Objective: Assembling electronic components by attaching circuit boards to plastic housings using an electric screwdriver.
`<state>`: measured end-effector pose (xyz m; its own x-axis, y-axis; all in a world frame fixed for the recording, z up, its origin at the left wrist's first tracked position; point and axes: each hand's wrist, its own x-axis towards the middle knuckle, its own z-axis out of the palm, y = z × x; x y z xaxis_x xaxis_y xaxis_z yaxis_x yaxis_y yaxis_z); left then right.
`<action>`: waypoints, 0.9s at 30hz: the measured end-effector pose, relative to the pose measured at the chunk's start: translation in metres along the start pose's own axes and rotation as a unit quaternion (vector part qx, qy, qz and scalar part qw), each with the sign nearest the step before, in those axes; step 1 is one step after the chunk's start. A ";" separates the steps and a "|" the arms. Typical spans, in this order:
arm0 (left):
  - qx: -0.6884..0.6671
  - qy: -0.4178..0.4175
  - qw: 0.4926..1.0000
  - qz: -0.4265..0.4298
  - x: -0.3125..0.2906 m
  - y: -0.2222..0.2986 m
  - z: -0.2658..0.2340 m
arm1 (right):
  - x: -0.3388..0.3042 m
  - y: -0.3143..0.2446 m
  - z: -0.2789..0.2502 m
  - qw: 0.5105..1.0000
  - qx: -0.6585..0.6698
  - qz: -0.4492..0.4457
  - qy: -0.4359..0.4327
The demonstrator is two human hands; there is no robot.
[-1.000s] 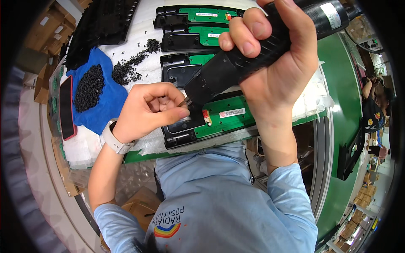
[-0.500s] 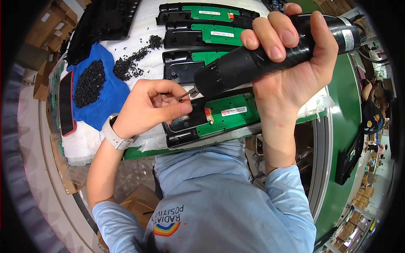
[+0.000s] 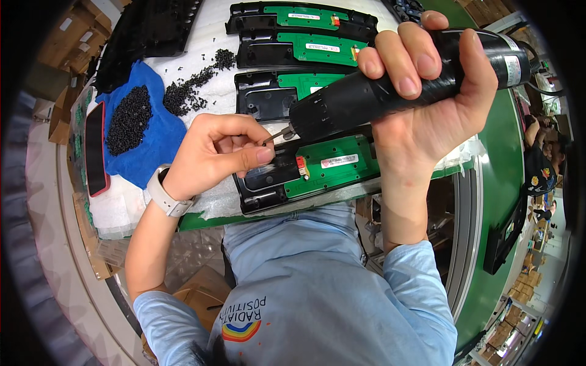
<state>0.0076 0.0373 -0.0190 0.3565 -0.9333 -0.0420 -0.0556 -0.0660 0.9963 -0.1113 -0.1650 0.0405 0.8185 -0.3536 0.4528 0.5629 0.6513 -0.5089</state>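
Fingers wrapped round its body, my right hand (image 3: pixel 427 116) holds a black electric screwdriver (image 3: pixel 348 100), tilted with its bit pointing down to the left. The bit's tip meets the pinched fingertips of my left hand (image 3: pixel 210 152), where a tiny dark screw (image 3: pixel 264 144) shows. Both hands are above a black plastic housing (image 3: pixel 262 199) lying near the table's front edge. Fitted in this housing is a green circuit board (image 3: pixel 305 186) with a white label and a red-and-yellow connector. My left hand covers part of the housing's left end.
Three similar housings (image 3: pixel 259 100) with green boards lie in a row behind. At left, a blue cloth (image 3: pixel 168 143) bears a heap of black screws (image 3: pixel 129 122), beside a red-edged phone (image 3: pixel 96 149). More screws (image 3: pixel 183 97) lie scattered nearby. Another person (image 3: pixel 540 149) is at far right.
My right hand and the screwdriver have shifted slightly right and down. My left hand has barely moved and keeps its pinch at the bit's tip.
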 end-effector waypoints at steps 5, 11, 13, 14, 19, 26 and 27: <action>-0.013 0.001 1.000 0.000 0.002 0.001 0.001 | -0.004 0.000 0.004 0.995 0.097 0.019 -0.002; -0.009 -0.010 1.000 0.003 0.001 0.004 0.000 | -0.009 -0.003 0.007 1.000 -0.008 0.000 0.004; 0.013 -0.011 1.000 -0.010 0.001 0.004 0.001 | -0.009 -0.001 0.009 1.000 0.028 0.010 0.005; 0.013 -0.012 1.000 -0.010 0.001 0.004 0.001 | -0.009 -0.001 0.010 0.998 0.064 0.018 0.007; 0.026 0.000 0.999 -0.035 0.000 0.003 0.002 | -0.004 -0.001 0.011 0.996 -0.076 0.020 -0.044; 0.033 0.004 0.999 0.001 0.000 0.003 0.002 | -0.010 -0.002 0.009 0.999 -0.031 0.013 -0.008; 0.036 0.007 0.999 -0.024 0.000 0.005 0.002 | -0.010 -0.003 0.009 0.999 -0.032 0.013 -0.008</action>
<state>0.0054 0.0361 -0.0145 0.3727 -0.9237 -0.0885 -0.1047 -0.1367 0.9851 -0.1219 -0.1576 0.0442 0.8308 -0.3265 0.4508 0.5488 0.6156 -0.5655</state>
